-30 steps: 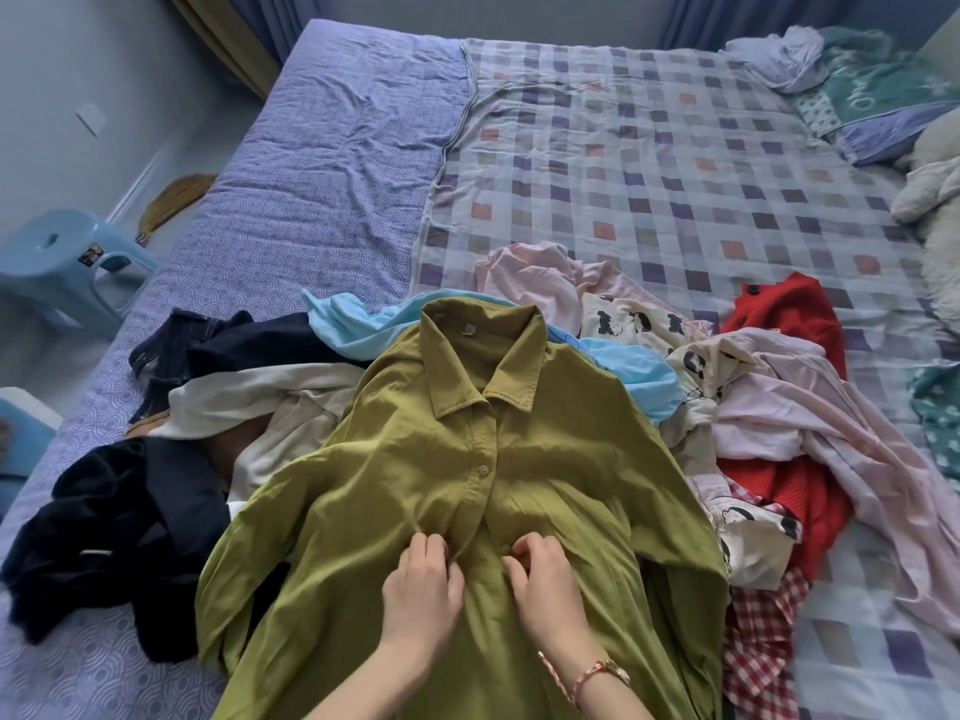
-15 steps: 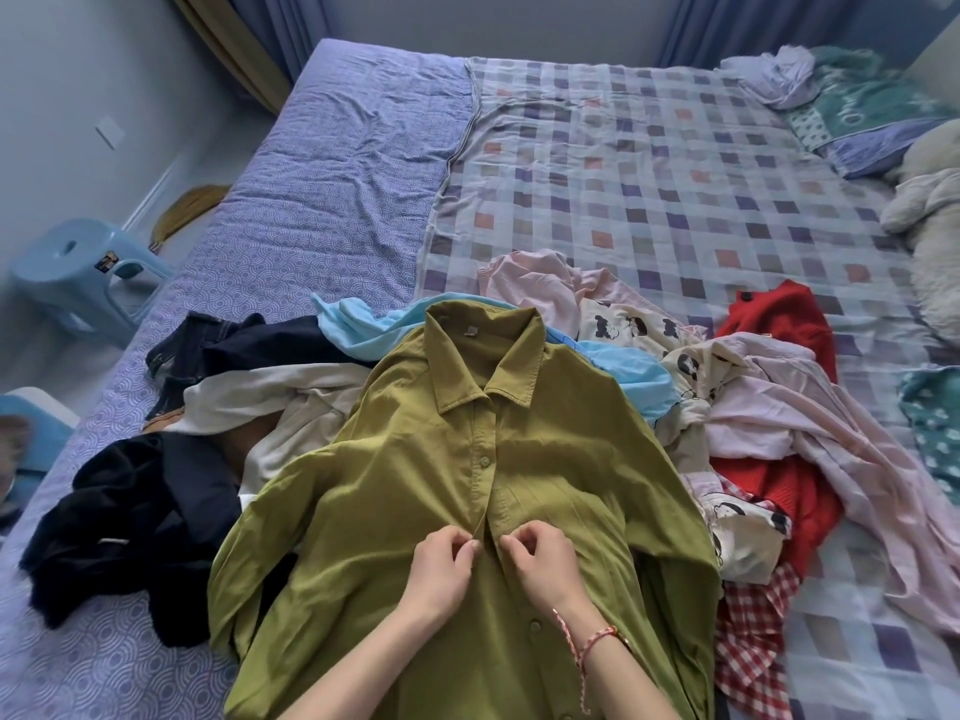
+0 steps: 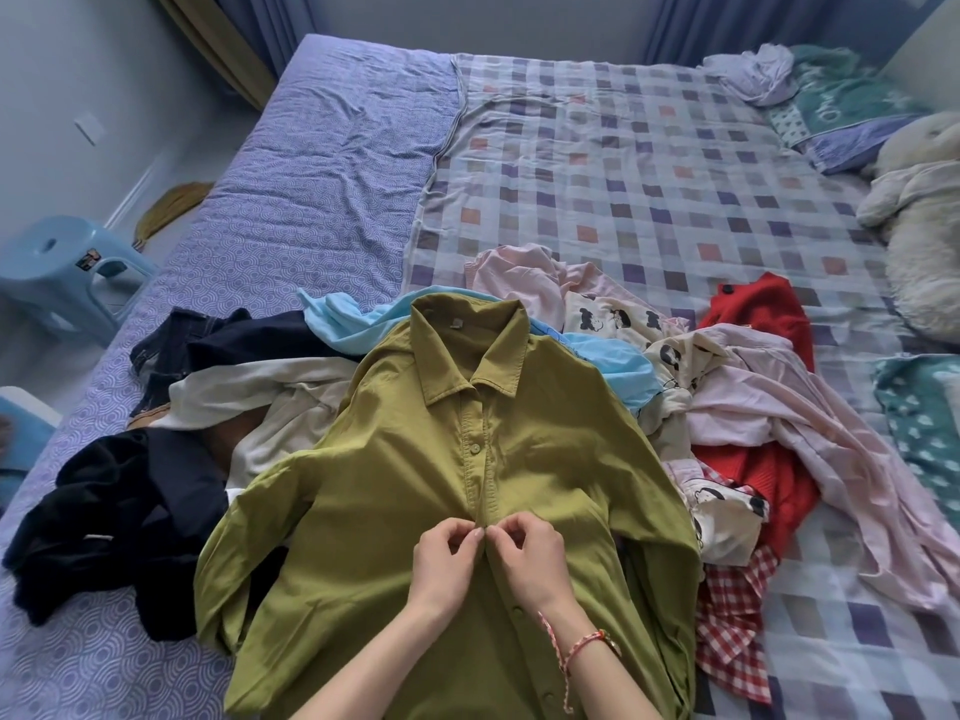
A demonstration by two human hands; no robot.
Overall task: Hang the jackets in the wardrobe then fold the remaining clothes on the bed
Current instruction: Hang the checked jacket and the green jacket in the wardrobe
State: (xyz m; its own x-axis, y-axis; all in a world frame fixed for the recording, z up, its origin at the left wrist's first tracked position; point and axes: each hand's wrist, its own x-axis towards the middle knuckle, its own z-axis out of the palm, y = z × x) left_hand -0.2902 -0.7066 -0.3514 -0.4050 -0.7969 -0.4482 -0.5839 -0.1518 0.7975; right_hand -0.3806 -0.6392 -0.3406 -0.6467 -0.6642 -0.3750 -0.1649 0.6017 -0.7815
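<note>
An olive green shirt [image 3: 395, 485] lies face up on the bed, collar away from me, spread over a heap of clothes. My left hand [image 3: 447, 563] and my right hand [image 3: 524, 558] meet at the button placket in the middle of the shirt. Both pinch the placket edges with curled fingers, thumbs and fingertips touching. Black and dark navy garments [image 3: 119, 501] lie to the left, with a cream one [image 3: 270, 402] beside them. To the right lie light blue [image 3: 608, 366], pink [image 3: 789, 444], red [image 3: 758, 314] and cartoon-print [image 3: 670, 356] clothes.
The bed has a purple sheet [image 3: 311, 189] on the left and a checked cover [image 3: 649, 163] on the right. A blue plastic stool [image 3: 57, 267] stands on the floor at the left. Pillows [image 3: 841, 106] and a white plush toy [image 3: 919, 236] lie at the far right.
Both hands have moved up the shirt's placket and closed together, from resting on the cloth to pinching it. The camera has tilted a little.
</note>
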